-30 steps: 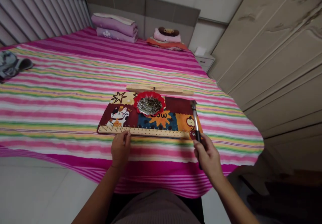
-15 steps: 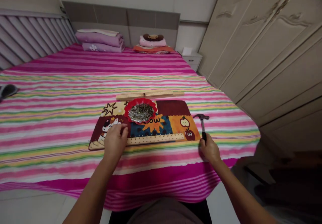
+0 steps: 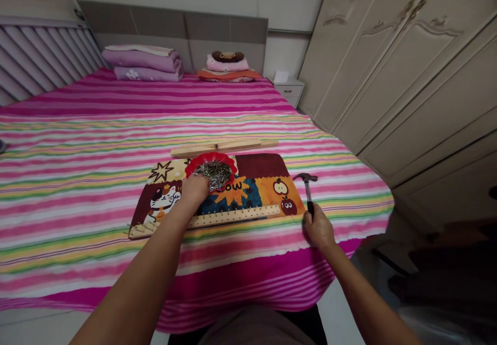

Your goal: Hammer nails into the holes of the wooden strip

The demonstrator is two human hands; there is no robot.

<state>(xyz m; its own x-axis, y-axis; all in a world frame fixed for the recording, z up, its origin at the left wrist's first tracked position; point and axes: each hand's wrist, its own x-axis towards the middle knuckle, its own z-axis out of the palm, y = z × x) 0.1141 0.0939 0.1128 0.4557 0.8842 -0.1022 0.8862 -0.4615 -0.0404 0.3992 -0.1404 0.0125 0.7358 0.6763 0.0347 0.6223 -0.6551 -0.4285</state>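
Nails (image 3: 219, 172) | left hand (image 3: 196, 189) palm-down there, fingers' hold unclear | right hand (image 3: 320, 227) wrapped around hammer (image 3: 309, 192)

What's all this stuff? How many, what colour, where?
Bed: 1, pink stripes, middle
Mat: 1, multicoloured, on bed
Bowl: 1, red, on mat
Nails: too many to count, silvery, in bowl
Nailed wooden strip: 1, pale, mat's near edge
Loose wood: count unclear, pale, behind mat
Hammer: 1, black and grey, right of mat
Folded bedding: 1 pile, purple, far left
Smaller pile: 1, pink, orange, brown, far middle
Headboard: 1, grey, far end
Nightstand: 1, white, far right
Wardrobe: 1, cream, right
Slatted rail: 1, whitish, left
Top: 1, dark grey, bottom
Left hand: 1, bare, at bowl's near edge
Right hand: 1, bare, gripping hammer
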